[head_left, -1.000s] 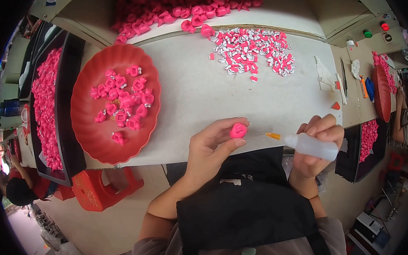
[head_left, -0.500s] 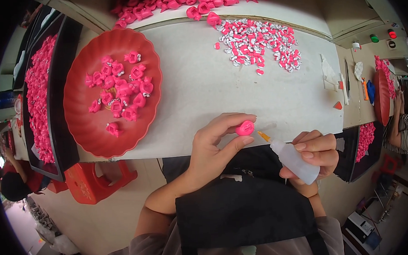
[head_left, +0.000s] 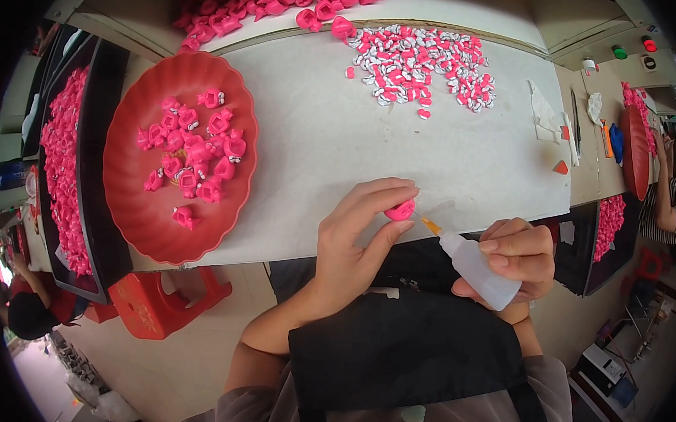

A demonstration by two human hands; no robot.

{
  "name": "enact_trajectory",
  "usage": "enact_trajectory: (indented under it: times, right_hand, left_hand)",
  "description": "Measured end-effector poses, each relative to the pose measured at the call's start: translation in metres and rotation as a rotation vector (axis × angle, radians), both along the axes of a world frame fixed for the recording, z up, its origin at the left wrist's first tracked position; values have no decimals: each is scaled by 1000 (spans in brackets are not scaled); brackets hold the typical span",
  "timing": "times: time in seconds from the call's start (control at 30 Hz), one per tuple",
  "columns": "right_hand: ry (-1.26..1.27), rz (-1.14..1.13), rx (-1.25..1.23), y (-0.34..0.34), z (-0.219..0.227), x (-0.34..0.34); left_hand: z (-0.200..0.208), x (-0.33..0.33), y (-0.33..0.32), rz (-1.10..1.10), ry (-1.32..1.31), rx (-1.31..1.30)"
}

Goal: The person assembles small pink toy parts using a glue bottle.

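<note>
One pink piece (head_left: 400,211), mid-frame, pinched by left hand (head_left: 343,247); right hand (head_left: 525,252) grips squeeze bottle (head_left: 477,266), orange nozzle (head_left: 431,226) aimed at it, contact unclear. Looks like dispensing to me; next calls for steady aim, light squeeze. Red dish (head_left: 228,215) left, on worktop (head_left: 302,136).

There is one translucent white plastic bottle (head_left: 481,270) with one orange tip (head_left: 431,225), one hand-held rounded pink plastic piece (head_left: 400,210), two broad red dishes (head_left: 142,231), about twenty pink plastic figures (head_left: 210,191) in the left dish, and small white-and-pink pieces (head_left: 422,60), too many for counting.
</note>
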State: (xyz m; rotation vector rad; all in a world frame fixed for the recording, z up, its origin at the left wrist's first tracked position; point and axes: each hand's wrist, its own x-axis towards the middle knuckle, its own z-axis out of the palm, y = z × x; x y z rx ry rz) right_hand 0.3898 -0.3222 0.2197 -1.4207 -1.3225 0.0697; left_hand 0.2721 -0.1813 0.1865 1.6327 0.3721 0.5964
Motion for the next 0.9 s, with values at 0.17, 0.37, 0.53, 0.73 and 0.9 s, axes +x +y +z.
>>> enact_trajectory:
  times: [0.17,0.37,0.53,0.73,0.9]
  right_hand:
    - [57,21,10,-1,-1,1]
    - [76,-2,51,-1,-4,2]
    - [92,22,39,-1,-3,1]
    - [97,36,19,1,-2,-1]
    - [110,54,31,2,-3,0]
  left_hand:
    - [-2,0,-2,-39,-9,-137]
    - [0,-4,2,-171,51,-272]
    - [1,-4,1,-185,48,-335]
    - [-1,-1,-1,-96,20,-277]
    - [-1,-1,-1,-83,17,-241]
